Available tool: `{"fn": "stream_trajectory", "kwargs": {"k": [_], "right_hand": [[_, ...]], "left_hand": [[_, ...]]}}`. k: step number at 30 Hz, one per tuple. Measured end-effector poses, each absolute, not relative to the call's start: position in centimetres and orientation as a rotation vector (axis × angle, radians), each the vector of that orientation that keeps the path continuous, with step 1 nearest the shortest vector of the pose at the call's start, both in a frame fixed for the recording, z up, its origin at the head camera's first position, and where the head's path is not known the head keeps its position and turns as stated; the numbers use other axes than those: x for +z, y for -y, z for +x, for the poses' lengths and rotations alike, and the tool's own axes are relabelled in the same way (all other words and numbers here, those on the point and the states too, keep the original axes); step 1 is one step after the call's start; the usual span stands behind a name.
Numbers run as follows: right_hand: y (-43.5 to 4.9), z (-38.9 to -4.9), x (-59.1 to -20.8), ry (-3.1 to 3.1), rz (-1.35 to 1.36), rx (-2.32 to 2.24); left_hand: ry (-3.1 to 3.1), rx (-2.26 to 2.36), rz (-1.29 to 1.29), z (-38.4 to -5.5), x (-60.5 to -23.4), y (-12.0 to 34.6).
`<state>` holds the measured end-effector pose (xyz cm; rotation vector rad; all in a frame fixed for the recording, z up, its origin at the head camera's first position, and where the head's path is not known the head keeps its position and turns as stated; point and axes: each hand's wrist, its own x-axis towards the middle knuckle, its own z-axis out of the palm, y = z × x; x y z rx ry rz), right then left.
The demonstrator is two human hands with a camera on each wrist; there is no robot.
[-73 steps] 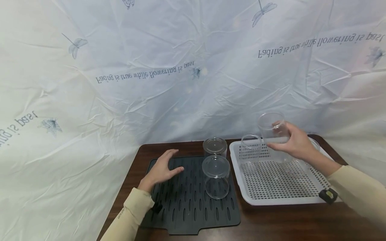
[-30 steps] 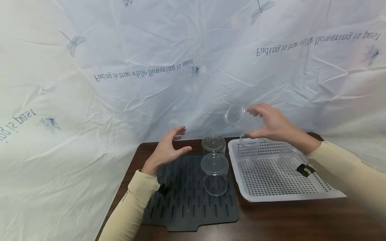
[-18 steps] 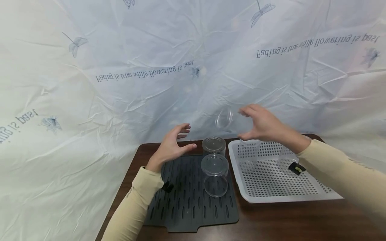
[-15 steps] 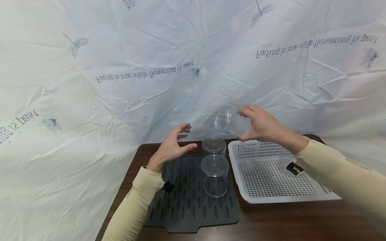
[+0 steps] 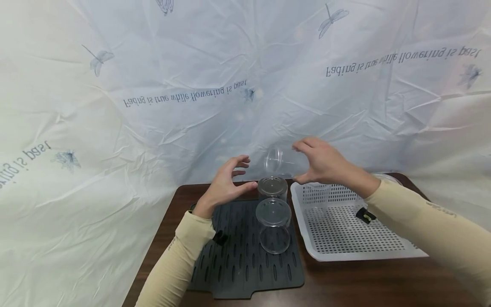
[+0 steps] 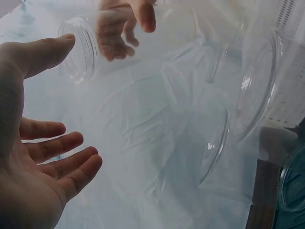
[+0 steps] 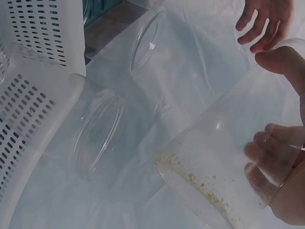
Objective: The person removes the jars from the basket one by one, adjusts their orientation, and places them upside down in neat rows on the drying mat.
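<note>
In the head view my right hand (image 5: 324,162) grips a clear cup (image 5: 273,160) lying on its side in the air, one round end pointing left. Yellowish specks mark the cup's (image 7: 214,143) other end in the right wrist view, and curled fingers show through its wall. My left hand (image 5: 226,183) hangs beside it with thumb and fingers spread, holding nothing. The left wrist view has the left thumb overlapping the cup's ringed end (image 6: 78,50). Below the hands, two clear cups stand upside down, a front one (image 5: 273,212) and a back one (image 5: 272,186).
Under the upturned cups lies a ribbed black mat (image 5: 238,273) on a dark wooden table (image 5: 337,283). To its right is a white perforated basket (image 5: 368,256) with more clear cups, partly hidden by the right arm. A printed white sheet (image 5: 215,128) hangs behind.
My right hand lifted the cup from over the basket, carried it left and tipped it onto its side. My left hand rose and moved right toward it.
</note>
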<state>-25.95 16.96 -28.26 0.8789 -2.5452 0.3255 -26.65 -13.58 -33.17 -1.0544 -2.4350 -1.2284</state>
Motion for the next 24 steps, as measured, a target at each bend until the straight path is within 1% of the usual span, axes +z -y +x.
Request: {"fn": "stream_trajectory", "kwargs": {"k": [7,18,24], "right_hand": [[-16.2,-26.0,-28.6,2.450,0.945,0.192],[-15.0,-26.1,-29.1,2.404,1.003,0.119],[-14.4,-25.9,-29.4,2.416,1.004,0.052]], "left_hand": [[2.412,-1.292,-1.075,-26.7,-33.3,13.4],[2.361,-1.506,-1.128,-26.6,-33.1,12.4],[2.355,-1.460,-1.130,-26.6,-33.4,11.9]]}}
